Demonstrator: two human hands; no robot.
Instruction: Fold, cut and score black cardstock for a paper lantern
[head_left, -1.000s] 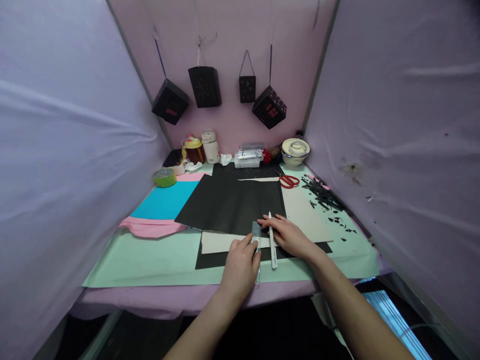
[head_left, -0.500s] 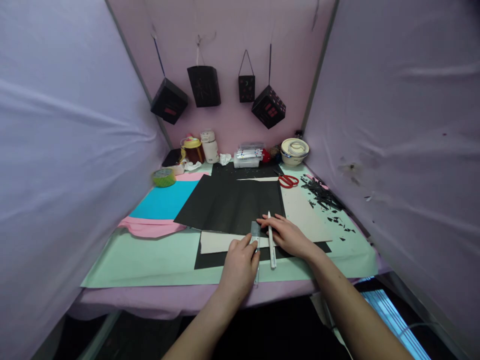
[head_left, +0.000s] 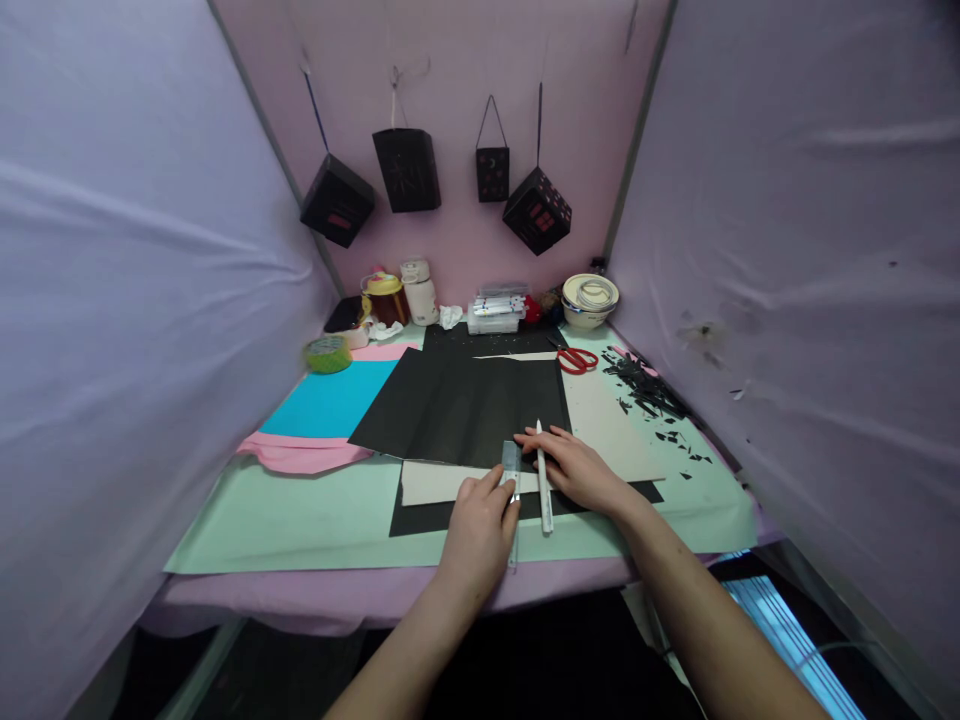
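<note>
lilac cloth booth; left hand (head_left: pixel 480 530) grip pressing ruler (head_left: pixel 512 470) flat, right hand (head_left: pixel 576 470) released, fingers beside white pen (head_left: pixel 543 480).

The ruler (head_left: pixel 512 478) lies on the paper sheets (head_left: pixel 465 410), with the pen (head_left: pixel 542 480) just right of it and the scissors (head_left: pixel 576 361) behind.

Clear ruler (head_left: pixel 512 478) flat on black paper (head_left: pixel 465 410); white pen (head_left: pixel 543 482) alongside (parallel)

We find no writing, number or brand that we can read. The ruler (head_left: pixel 512 470) near the middle shows only blurred marks, and the far hanging black lanterns (head_left: pixel 406 168) carry cut patterns, not letters.
</note>
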